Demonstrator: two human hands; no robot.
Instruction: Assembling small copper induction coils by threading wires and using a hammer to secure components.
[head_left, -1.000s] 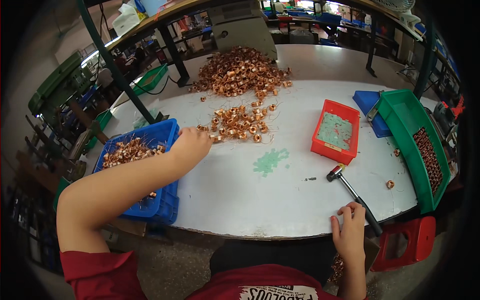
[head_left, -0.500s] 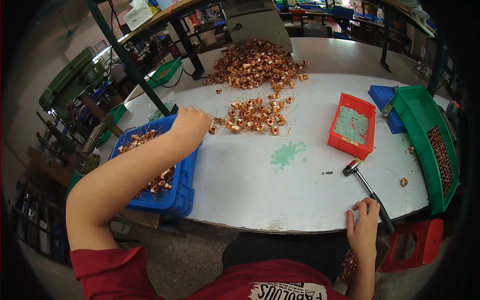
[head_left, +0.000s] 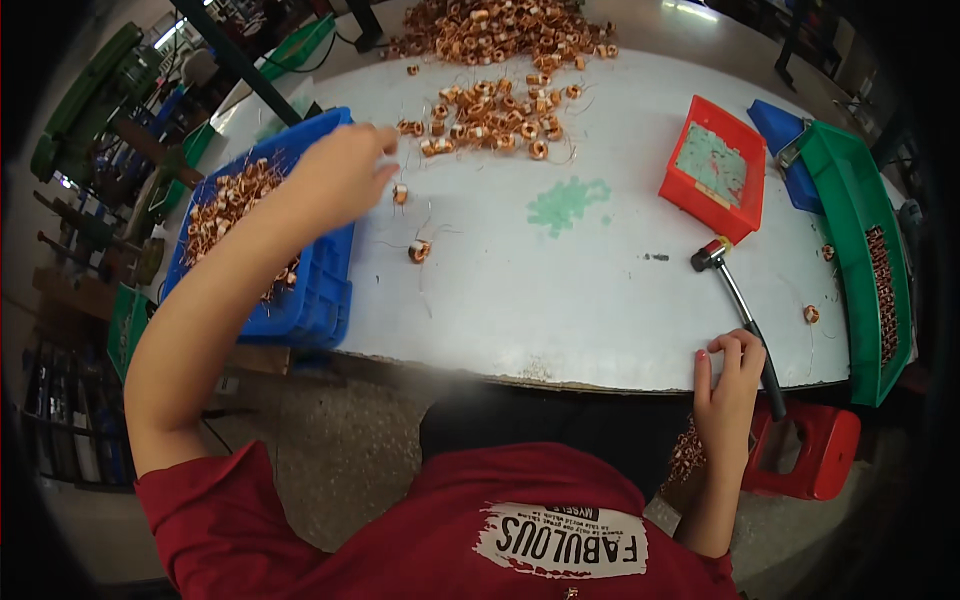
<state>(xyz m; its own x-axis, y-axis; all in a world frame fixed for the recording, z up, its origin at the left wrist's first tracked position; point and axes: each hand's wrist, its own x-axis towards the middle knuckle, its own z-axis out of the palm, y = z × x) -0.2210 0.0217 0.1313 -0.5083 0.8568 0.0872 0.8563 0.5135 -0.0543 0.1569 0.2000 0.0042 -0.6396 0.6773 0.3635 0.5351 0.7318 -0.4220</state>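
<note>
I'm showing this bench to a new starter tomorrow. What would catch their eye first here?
Probably the big heap of copper wire coils at the far edge of the white table, with a looser cluster just in front of it. Next, the left hand reaching over the blue bin of coils at the table's left edge. On the right, the right hand rests on a hammer handle near a red tray.
</note>
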